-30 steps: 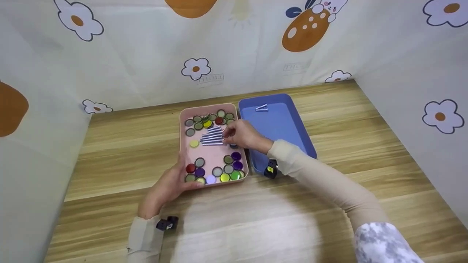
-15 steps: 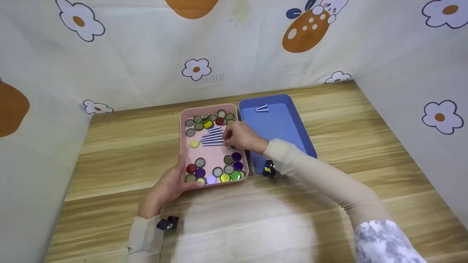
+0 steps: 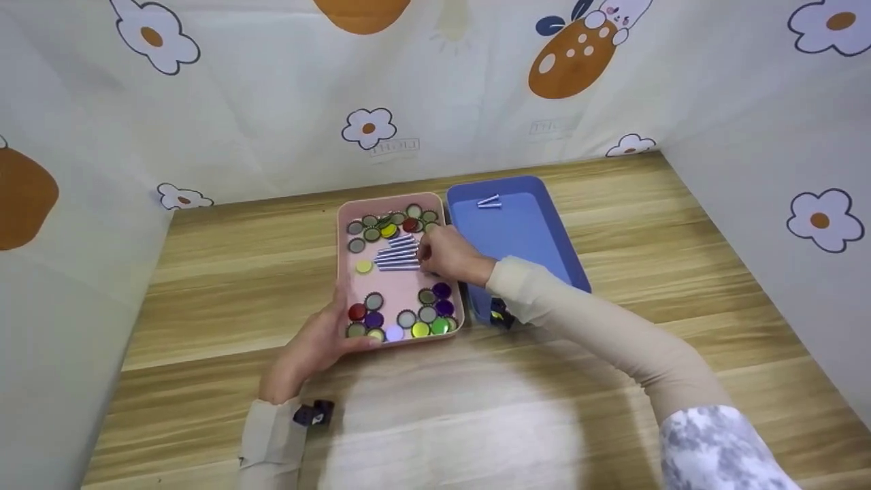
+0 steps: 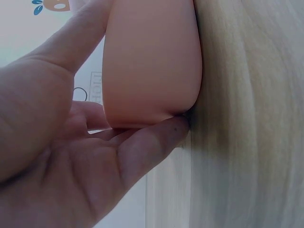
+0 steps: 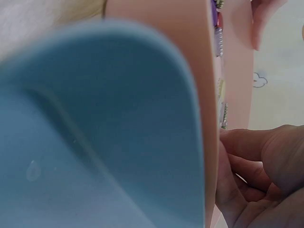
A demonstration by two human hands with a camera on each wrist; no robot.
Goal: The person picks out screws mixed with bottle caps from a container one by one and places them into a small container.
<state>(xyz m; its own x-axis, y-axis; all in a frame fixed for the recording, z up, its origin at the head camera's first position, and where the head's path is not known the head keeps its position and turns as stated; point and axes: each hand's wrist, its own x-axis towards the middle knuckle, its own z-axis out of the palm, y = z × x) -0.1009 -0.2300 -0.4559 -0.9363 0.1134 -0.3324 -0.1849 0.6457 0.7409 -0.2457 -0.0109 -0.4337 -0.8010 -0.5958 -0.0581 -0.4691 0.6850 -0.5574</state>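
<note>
My left hand (image 3: 313, 344) grips the near left corner of the pink tray (image 3: 401, 282), thumb over the front rim and fingers along the outer side wall. In the left wrist view, the fingers (image 4: 152, 147) reach under the tray's edge. Several slim silver screws (image 3: 395, 258) lie side by side inside the tray. At their right ends is my right hand (image 3: 452, 255), with curled fingers bunched together; whether they pinch a screw is hidden. Bottle caps (image 3: 426, 313) of several colours lie about the screws, some showing their undersides.
The blue tray (image 3: 514, 235) stands close along the right side of the pink one, under my right forearm. Two screws (image 3: 488, 203) lie near its far end. Both trays rest on a wood-grain table (image 3: 238, 292), with patterned cloth (image 3: 272, 102) behind and at the sides.
The right hand stays at the screws' right ends, its wrist and forearm shifting slightly left. The left hand keeps its grip, and the screws look unmoved.
</note>
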